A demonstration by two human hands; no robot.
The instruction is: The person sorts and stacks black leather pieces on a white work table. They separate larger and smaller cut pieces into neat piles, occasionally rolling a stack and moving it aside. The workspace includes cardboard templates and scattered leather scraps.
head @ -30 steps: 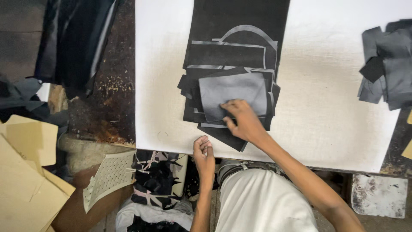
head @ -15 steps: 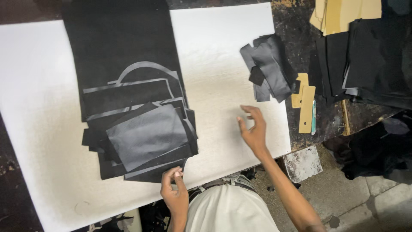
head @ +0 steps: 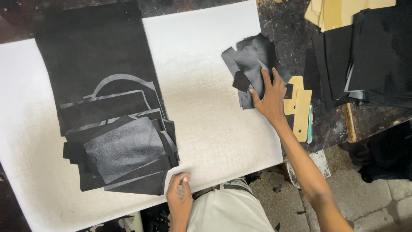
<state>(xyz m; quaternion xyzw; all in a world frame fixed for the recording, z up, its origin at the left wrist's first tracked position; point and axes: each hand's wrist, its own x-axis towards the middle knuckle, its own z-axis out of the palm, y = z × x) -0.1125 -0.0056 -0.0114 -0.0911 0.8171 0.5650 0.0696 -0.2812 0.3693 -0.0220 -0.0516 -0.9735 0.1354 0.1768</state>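
The right hand [head: 271, 96] lies flat with fingers spread, pressing on a small heap of dark leather scraps [head: 249, 64] at the right edge of the white cutting board [head: 206, 86]. The left hand [head: 179, 195] rests loosely curled, holding nothing, on the board's near edge just beside a stack of black leather pieces [head: 124, 154], topped by one grey panel. Two tan card templates [head: 299, 107] lie touching the right hand's far side, with one teal-handled tool [head: 310, 124] beside them.
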